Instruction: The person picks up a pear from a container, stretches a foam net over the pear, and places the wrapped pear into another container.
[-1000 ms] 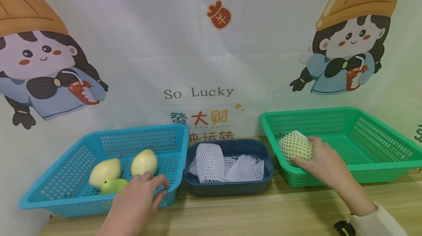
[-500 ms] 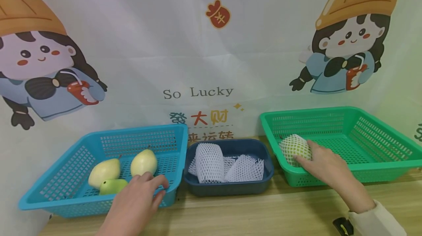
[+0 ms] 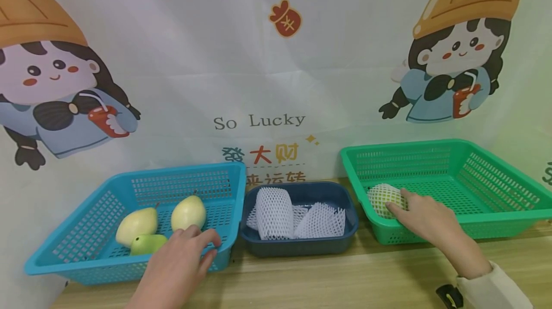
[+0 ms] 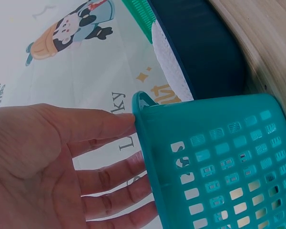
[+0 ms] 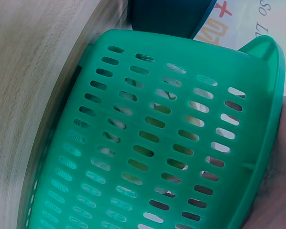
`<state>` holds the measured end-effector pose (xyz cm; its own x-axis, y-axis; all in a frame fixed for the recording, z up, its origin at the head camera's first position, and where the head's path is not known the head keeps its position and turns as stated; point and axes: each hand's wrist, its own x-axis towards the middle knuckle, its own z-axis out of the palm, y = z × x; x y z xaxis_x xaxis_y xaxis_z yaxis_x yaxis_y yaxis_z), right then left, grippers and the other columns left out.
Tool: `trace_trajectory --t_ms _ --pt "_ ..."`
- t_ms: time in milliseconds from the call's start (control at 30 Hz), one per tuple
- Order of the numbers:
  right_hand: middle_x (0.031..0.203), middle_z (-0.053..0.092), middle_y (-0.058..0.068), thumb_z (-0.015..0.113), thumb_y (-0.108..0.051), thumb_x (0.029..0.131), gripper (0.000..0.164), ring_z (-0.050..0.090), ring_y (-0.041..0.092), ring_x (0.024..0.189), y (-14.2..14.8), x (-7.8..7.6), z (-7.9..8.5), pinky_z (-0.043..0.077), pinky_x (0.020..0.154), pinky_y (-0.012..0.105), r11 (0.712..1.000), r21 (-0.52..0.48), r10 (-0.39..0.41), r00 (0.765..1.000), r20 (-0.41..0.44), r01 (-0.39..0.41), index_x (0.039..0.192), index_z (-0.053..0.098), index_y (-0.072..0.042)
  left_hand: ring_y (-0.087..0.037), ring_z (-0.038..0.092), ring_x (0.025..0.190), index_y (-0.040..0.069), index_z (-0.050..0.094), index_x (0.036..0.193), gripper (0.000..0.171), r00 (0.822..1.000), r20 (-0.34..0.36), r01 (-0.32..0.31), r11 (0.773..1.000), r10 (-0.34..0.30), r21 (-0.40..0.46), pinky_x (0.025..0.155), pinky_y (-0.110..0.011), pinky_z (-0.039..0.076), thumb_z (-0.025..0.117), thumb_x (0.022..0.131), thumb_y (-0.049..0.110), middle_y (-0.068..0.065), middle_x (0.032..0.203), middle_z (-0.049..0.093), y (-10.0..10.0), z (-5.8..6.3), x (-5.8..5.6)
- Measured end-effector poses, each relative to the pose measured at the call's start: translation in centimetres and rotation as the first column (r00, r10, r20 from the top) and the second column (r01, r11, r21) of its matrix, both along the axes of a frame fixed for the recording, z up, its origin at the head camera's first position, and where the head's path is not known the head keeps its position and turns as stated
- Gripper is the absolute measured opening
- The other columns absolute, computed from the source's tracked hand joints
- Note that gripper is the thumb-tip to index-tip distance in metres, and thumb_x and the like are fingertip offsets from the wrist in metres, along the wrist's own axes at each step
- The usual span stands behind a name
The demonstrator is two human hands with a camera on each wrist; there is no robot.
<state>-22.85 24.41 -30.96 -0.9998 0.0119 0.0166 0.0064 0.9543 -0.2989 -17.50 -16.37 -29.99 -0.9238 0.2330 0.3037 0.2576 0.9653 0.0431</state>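
Note:
In the head view my right hand point(image 3: 424, 213) holds a yellow-green pear point(image 3: 384, 201) in a white foam net. The pear sits low in the near left corner of the green basket point(image 3: 509, 215), thumb on its near side. My left hand point(image 3: 178, 256) pinches the front rim of the blue basket point(image 3: 90, 266) near its right corner. In the left wrist view, the thumb meets the basket rim point(image 4: 144, 143) and the other fingers pass behind it. Two pale yellow pears point(image 3: 138, 226) and a smaller green fruit point(image 3: 148, 244) lie in the blue basket.
Between the baskets stands a dark blue tray point(image 3: 297, 247) with several white foam nets point(image 3: 274, 213) in it. A printed cloth point(image 3: 267, 93) hangs behind everything. A black object point(image 3: 449, 296) lies by my right sleeve on the wooden table point(image 3: 302, 280).
My right hand has lowered the netted pear deeper into the green basket's left corner. The left hand stays at the blue basket's rim.

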Motion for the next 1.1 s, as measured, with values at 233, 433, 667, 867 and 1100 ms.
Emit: trace_trajectory --t_ms 233,433,667,867,1100 --pt "0.127 0.047 0.036 0.046 -0.044 0.094 0.068 0.05 0.053 0.105 0.2 -0.1 -0.2 0.048 0.057 0.047 1.0 -0.013 0.011 0.999 -0.053 -0.011 0.135 0.038 0.009 -0.013 0.048 0.072 0.03 0.062 0.086 0.015 1.0 0.008 0.001 1.0 -0.001 0.003 0.055 -0.029 0.039 0.072 0.08 0.021 0.006 0.077 0.053 -0.1 0.0 -0.1" --pt "0.127 0.046 0.037 0.053 -0.036 0.093 0.061 0.046 0.055 0.11 0.3 -0.1 -0.4 0.046 0.074 0.058 0.996 -0.072 0.05 0.988 -0.146 -0.061 0.131 0.043 0.01 -0.013 0.048 0.073 0.03 0.062 0.086 0.015 1.0 0.014 0.003 1.0 -0.004 0.006 0.056 -0.029 0.039 0.072 0.08 0.021 0.006 0.077 0.053 -0.1 0.0 -0.1" --pt "0.132 0.041 0.036 0.053 -0.032 0.094 0.056 0.036 0.054 0.119 0.1 0.1 -0.2 0.035 0.09 0.064 0.978 -0.18 0.054 0.965 -0.257 -0.103 0.131 0.043 0.009 -0.013 0.047 0.072 0.03 0.061 0.086 0.015 1.0 0.011 0.011 1.0 -0.011 0.014 0.056 -0.029 0.039 0.072 0.08 0.021 0.007 0.077 0.052 -0.2 0.0 -0.1" --pt "0.132 0.044 0.031 0.054 -0.031 0.094 0.052 0.038 0.049 0.121 -1.0 1.1 0.7 0.035 0.092 0.063 0.962 -0.226 0.072 0.941 -0.331 -0.153 0.131 0.045 0.004 -0.013 0.048 0.073 0.03 0.062 0.086 0.016 1.0 -0.016 0.027 0.999 -0.026 0.019 0.056 -0.028 0.039 0.073 0.079 0.021 0.007 0.077 0.053 -0.2 -0.1 -0.1" --pt "0.127 0.052 0.022 0.061 -0.024 0.09 0.04 0.042 0.043 0.119 -3.3 2.3 1.4 0.035 0.093 0.061 0.953 -0.204 0.119 0.893 -0.434 -0.226 0.124 0.054 -0.003 -0.013 0.048 0.073 0.03 0.062 0.085 0.015 0.999 -0.032 0.033 0.999 -0.033 0.016 0.057 -0.028 0.039 0.073 0.079 0.021 0.007 0.077 0.053 -0.3 -0.1 -0.1"
